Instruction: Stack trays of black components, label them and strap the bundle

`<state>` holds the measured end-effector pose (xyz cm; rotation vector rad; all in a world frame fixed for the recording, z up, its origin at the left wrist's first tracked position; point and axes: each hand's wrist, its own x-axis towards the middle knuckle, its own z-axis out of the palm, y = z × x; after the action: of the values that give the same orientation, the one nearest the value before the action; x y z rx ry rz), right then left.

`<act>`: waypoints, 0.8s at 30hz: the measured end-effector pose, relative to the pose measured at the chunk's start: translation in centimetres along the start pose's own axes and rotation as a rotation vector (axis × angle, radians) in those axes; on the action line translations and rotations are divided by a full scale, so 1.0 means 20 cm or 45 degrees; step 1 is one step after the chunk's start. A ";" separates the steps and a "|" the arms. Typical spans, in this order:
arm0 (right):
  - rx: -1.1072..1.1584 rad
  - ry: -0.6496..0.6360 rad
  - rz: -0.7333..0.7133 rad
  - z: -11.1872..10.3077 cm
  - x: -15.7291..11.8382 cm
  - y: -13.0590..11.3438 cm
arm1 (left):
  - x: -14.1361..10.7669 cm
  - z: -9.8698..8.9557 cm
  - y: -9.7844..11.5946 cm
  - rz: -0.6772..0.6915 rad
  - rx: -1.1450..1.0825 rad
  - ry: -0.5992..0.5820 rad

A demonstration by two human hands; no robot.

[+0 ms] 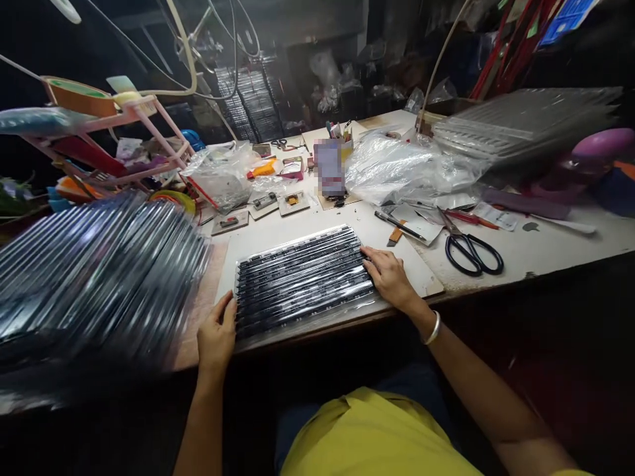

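A clear ridged plastic tray [302, 281] filled with rows of black strips lies flat on a white board at the table's front edge. My left hand [217, 330] grips its left end, fingers bent and thumb along the side. At the opposite end my right hand [389, 274], with a bangle on the wrist, has its fingers closed on the tray's right edge. What the undersides of my fingers touch is hidden.
Left of the board, a blurred stack of similar trays [94, 277] rises high. Black-handled scissors [473, 254], a pen [399, 226] and an orange cutter [396, 234] lie to the right. Behind are small parts trays [294, 203], plastic bags [411, 165] and a pink rack [153, 119].
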<state>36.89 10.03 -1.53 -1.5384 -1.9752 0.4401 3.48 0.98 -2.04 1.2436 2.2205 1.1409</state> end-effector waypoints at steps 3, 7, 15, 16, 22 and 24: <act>0.097 0.036 -0.012 0.00 -0.01 0.01 | 0.00 0.01 0.00 0.043 -0.011 -0.073; 0.191 0.100 -0.018 -0.02 -0.02 0.03 | -0.01 0.03 0.01 0.051 0.026 -0.005; 0.291 0.194 0.018 -0.03 -0.07 0.05 | -0.04 0.03 0.03 -0.015 -0.160 0.021; 0.307 0.182 0.018 -0.03 -0.07 0.05 | -0.04 0.03 0.05 -0.013 -0.214 0.016; 0.636 0.268 -0.074 -0.14 -0.03 -0.06 | -0.08 -0.11 0.34 0.127 -0.708 0.130; 0.794 0.362 -0.146 -0.20 -0.01 -0.11 | -0.08 -0.18 0.45 0.135 -1.029 0.140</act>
<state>37.72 8.82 2.75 -1.0221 -1.5013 0.6707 6.99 0.59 7.18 0.9495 1.4732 1.9118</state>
